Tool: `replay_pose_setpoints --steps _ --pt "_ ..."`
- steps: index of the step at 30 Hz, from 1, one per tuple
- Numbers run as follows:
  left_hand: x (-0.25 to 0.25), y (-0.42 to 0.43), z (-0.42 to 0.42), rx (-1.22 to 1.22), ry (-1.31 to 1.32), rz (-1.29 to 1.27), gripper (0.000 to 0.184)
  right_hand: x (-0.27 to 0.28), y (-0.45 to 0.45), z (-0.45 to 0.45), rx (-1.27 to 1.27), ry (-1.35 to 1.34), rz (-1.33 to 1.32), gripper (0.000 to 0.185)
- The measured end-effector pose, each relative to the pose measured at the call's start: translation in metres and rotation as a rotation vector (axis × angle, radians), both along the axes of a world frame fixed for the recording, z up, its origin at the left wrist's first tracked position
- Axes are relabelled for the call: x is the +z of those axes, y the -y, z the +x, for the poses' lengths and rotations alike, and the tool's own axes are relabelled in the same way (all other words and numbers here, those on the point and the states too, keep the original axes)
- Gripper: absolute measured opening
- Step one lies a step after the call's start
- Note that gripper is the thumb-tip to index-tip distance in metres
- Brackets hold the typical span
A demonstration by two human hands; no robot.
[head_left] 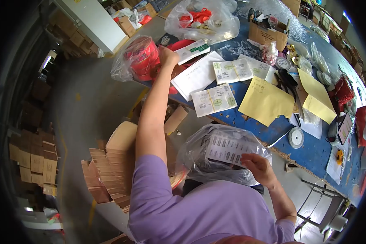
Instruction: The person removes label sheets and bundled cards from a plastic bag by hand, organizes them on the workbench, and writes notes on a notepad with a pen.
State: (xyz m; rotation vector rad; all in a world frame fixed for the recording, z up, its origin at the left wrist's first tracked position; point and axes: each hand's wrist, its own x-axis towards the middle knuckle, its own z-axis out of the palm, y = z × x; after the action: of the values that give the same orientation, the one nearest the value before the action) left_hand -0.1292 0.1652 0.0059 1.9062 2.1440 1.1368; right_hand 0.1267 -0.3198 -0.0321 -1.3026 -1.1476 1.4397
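My left hand reaches across to the table's left edge, beside a clear plastic bag of red ribbon. Its fingers look curled closed among red material, and what they hold is hidden. A white packet with green print lies just right of that hand. My right hand is over a large clear plastic bag at my lap, its fingers loosely bent and apart. Near its fingertips a white sheet of printed labels shows at the bag; I cannot tell whether they touch it.
On the blue table lie banded card stacks, yellow paper, black-handled scissors and a ribbon spool. A cardboard box of tools stands farther back. An opened carton is on my left, a stool at right.
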Motion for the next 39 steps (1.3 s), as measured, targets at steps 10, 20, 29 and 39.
replay_pose_setpoints --steps 10,20,29,39 --pt "0.053 0.272 0.004 -0.909 0.628 -0.255 0.029 -0.027 -0.027 -0.012 0.401 0.768 0.303 0.019" --pt "-0.062 0.403 0.003 -1.413 -0.363 -0.692 0.031 -0.079 -0.07 -0.021 0.262 1.046 0.084 0.025" --pt "-0.065 0.408 -0.003 -1.344 -0.528 -0.591 0.025 -0.102 -0.111 -0.024 0.648 1.273 -0.097 0.034" --pt "-0.054 0.398 -0.005 -1.246 -0.52 -0.687 0.022 -0.078 -0.091 -0.027 0.491 0.965 -0.048 0.047"
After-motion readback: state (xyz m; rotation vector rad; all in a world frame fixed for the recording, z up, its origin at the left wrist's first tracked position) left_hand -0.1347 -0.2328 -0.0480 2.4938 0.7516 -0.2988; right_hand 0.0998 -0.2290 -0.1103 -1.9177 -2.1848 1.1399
